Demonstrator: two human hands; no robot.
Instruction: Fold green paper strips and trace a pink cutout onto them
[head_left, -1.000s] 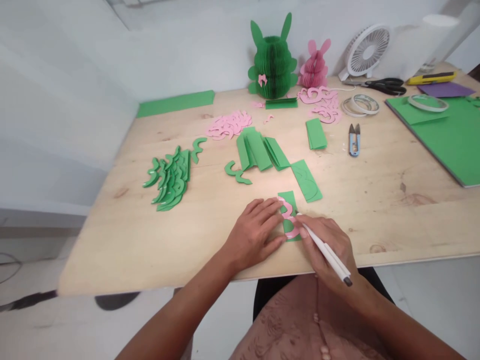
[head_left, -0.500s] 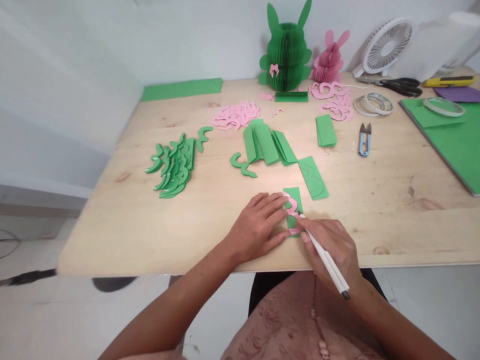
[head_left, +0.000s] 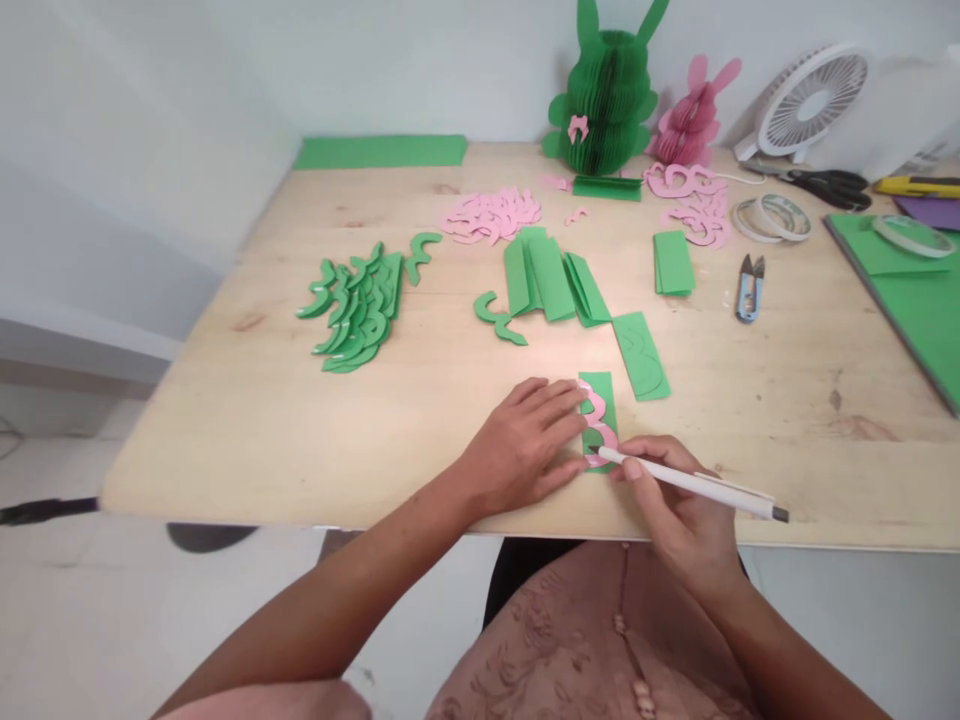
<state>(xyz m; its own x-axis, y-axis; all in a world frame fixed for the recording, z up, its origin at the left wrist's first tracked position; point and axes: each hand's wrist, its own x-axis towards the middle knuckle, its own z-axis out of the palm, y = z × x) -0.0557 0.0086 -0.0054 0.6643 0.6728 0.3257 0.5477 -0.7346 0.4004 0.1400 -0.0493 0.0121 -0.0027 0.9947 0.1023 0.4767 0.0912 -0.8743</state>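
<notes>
A pink wavy paper cutout [head_left: 609, 437] lies on a small green paper rectangle [head_left: 604, 382] near the table's front edge. My left hand [head_left: 517, 447] rests flat with fingers stretched out, its fingertips pressing the left side of the cutout and paper. Between the fingers of my right hand [head_left: 679, 510] is a white pen [head_left: 697, 484], its dark tip touching down at the inner edge of the cutout's lower curve. Just beyond lies another green rectangle [head_left: 641, 357] with a curved outline drawn on it.
Green wavy cutouts [head_left: 360, 310] are heaped at left, pink ones [head_left: 491, 215] behind. Folded green papers [head_left: 551, 275] stand mid-table. Blue thread snips [head_left: 750, 290], tape rolls [head_left: 772, 218] and black scissors [head_left: 817, 185] lie right. Paper rabbits [head_left: 609, 100] and a fan [head_left: 814, 100] line the back.
The pen has swung to a flatter angle, its back end now pointing right, and its tip has moved to the lower curve's inside. My left hand still holds down the paper. The view has shifted slightly.
</notes>
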